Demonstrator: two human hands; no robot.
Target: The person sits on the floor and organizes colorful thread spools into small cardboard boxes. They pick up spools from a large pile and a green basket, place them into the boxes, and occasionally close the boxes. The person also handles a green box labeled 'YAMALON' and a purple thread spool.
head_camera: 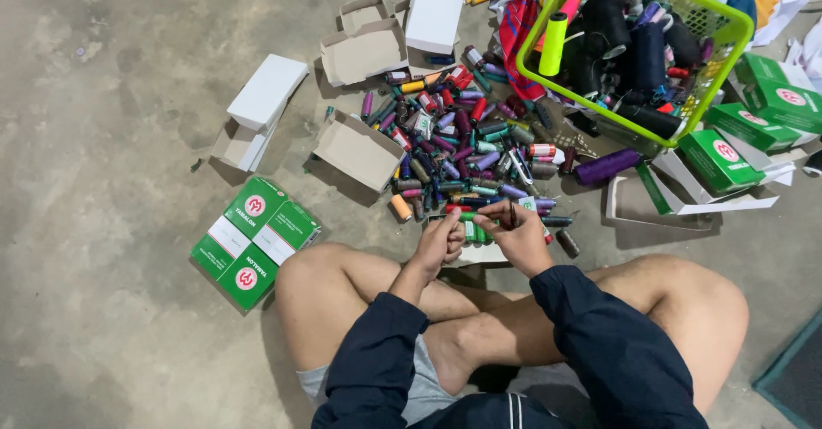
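Observation:
I sit cross-legged on a concrete floor. My left hand [438, 242] and my right hand [516, 234] meet in front of my knees, both closed on a few green thread spools [476, 226]. Under the hands lies a small white box [482, 256], mostly hidden. Just beyond the hands spreads a heap of small thread spools [462, 146] in purple, red, green, orange and grey.
A lime-green plastic basket [732, 20] of large dark thread cones tilts at the far right. Green-and-white boxes [253, 241] lie at my left, more green boxes [753, 125] at the right. Open cardboard boxes [360, 148] and white lids [266, 92] ring the heap.

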